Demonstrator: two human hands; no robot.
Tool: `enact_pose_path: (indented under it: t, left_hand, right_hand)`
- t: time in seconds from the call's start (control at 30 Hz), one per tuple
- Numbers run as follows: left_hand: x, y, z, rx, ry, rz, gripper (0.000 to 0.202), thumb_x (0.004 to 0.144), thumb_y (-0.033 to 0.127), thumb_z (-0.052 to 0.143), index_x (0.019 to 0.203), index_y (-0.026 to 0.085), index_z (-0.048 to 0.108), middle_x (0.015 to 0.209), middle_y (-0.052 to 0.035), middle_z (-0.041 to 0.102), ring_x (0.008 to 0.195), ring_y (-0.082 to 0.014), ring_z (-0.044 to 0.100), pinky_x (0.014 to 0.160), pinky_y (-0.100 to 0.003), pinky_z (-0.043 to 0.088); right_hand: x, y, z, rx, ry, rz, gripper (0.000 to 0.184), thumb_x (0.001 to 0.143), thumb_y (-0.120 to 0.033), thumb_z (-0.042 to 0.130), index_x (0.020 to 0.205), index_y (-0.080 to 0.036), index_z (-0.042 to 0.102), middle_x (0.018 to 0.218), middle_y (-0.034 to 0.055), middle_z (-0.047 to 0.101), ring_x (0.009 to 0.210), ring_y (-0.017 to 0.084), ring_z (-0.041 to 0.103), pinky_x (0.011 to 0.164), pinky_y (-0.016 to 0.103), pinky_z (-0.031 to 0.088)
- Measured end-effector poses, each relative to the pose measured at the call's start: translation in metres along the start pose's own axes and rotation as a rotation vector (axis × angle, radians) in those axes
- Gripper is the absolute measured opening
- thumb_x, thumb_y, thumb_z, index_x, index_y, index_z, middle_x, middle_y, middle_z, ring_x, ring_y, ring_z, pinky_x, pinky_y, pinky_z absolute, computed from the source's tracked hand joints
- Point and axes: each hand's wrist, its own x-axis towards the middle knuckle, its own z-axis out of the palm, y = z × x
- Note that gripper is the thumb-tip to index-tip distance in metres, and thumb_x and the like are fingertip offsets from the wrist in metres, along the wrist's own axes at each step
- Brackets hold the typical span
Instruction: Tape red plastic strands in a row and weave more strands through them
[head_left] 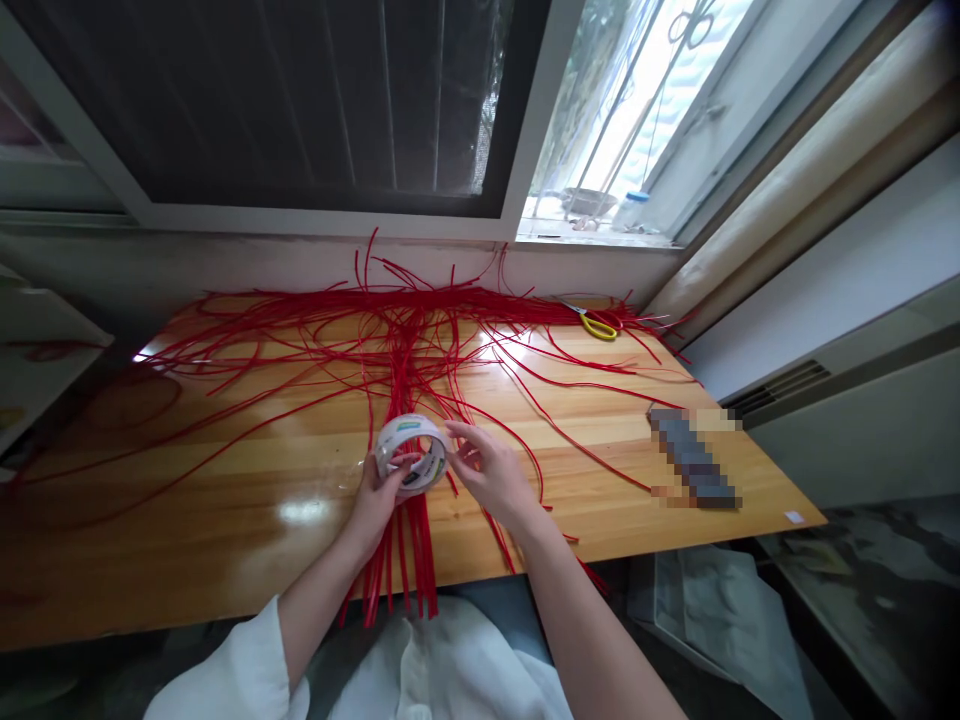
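A roll of clear tape (389, 438) with a white printed core is gripped in my left hand (376, 498), the thumb reaching inside the ring. At the roll's right edge, my right hand (484, 470) has its fingertips bent together against the tape; whether they pinch its end is too small to see. Beneath the roll runs a bundle of red cords (405, 372), its cut ends (420, 560) hanging over the table's front edge. Many more loose red cords fan out left and right.
Yellow-handled scissors (598, 326) lie among cords at the back right of the wooden table (247, 560). A blurred dark object (694, 460) rests on the right side. Behind the table are a wall and a window (600, 120). A pale bin (720, 610) stands below, right.
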Motion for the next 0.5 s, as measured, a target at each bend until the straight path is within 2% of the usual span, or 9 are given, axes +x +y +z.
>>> enact_pose_path:
  t: [0.1,0.23,0.33,0.43,0.5]
  left_hand:
    - [0.0,-0.005,-0.003,-0.137,0.046,-0.111,0.04,0.067,0.036,0.067,0.097,0.019,0.049,0.093,-0.0059,0.067,0.095,-0.024,0.063,0.077,-0.04,0.052]
    - [0.002,-0.009,-0.007,-0.155,0.011,-0.123,0.041,0.068,0.038,0.067,0.098,0.02,0.047,0.096,-0.0058,0.068,0.093,-0.0227,0.065,0.079,-0.039,0.052]
    - [0.003,-0.013,-0.009,-0.15,-0.006,-0.12,0.041,0.07,0.04,0.066,0.101,0.02,0.046,0.101,-0.0067,0.067,0.097,-0.0226,0.063,0.083,-0.039,0.051]
    - [0.002,-0.017,-0.01,-0.161,0.003,-0.112,0.043,0.071,0.039,0.067,0.104,0.022,0.045,0.102,-0.0053,0.067,0.1,-0.0219,0.062,0.085,-0.039,0.05]
    - [0.002,-0.018,-0.011,-0.184,-0.005,-0.106,0.045,0.07,0.038,0.067,0.105,0.022,0.045,0.1,-0.0043,0.067,0.1,-0.0217,0.062,0.086,-0.039,0.05]
  right_hand:
    - [-0.008,0.017,0.006,0.021,-0.112,0.055,0.04,0.078,-0.016,0.051,0.116,-0.025,0.053,0.11,0.0028,0.06,0.08,0.011,0.059,0.071,0.024,0.044]
    - [-0.014,0.021,0.032,-0.283,-0.091,0.173,0.023,0.081,-0.024,0.054,0.102,-0.02,0.058,0.1,0.0067,0.061,0.087,0.017,0.059,0.071,0.027,0.043]
    - [-0.012,0.013,0.043,-0.471,-0.094,0.239,0.016,0.086,-0.022,0.046,0.094,-0.016,0.058,0.096,0.0107,0.062,0.088,0.02,0.06,0.067,0.028,0.042]
    - [-0.013,0.008,0.036,-0.498,-0.16,0.308,0.016,0.086,-0.015,0.043,0.093,-0.013,0.057,0.094,0.0141,0.064,0.085,0.021,0.061,0.065,0.028,0.041]
    - [-0.017,0.009,0.027,-0.382,-0.185,0.338,0.015,0.085,-0.014,0.043,0.092,-0.013,0.056,0.085,0.0125,0.066,0.076,0.02,0.062,0.061,0.027,0.041]
